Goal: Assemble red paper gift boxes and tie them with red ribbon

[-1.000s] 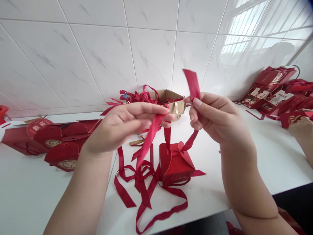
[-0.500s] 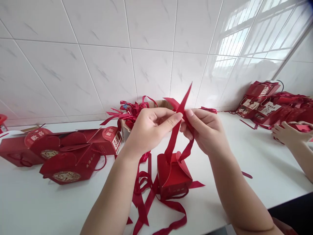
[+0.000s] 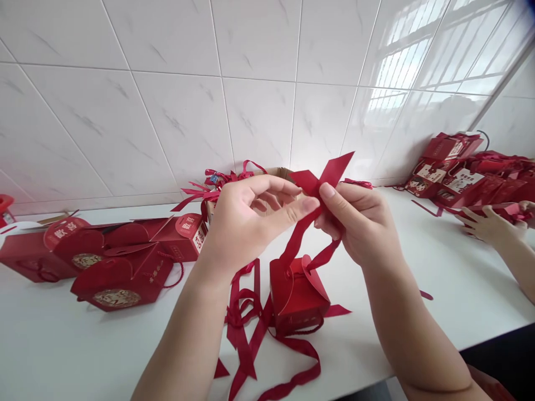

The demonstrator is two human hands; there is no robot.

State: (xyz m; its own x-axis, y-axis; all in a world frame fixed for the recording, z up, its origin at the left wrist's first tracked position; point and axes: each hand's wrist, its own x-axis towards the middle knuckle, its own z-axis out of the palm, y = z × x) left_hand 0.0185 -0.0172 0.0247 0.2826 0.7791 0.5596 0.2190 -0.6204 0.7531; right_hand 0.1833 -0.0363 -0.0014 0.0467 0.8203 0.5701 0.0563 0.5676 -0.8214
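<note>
My right hand (image 3: pixel 355 220) pinches a red ribbon (image 3: pixel 295 239) between thumb and fingers where its two strands cross, with two pointed tails sticking up. My left hand (image 3: pixel 254 220) is at the crossing from the left, its thumb against the ribbon and its other fingertips apart from the thumb. Below both hands, a small red gift box (image 3: pixel 298 295) stands on the white table. Both ribbon strands run down into the top of this box, by its folded flaps. A dark red cord handle hangs at its front.
Loose red ribbons (image 3: pixel 246 334) lie left of the box. More red gift boxes (image 3: pixel 117 284) stand at left. A cardboard box (image 3: pixel 282 174) of ribbons sits by the tiled wall. At right, another person's hand (image 3: pixel 487 225) touches a red box beside a pile of boxes (image 3: pixel 460 181).
The ribbon tails have spread wider, and the upright one now leans right. My left fingers have moved apart from the thumb. My right hand still pinches the crossing.
</note>
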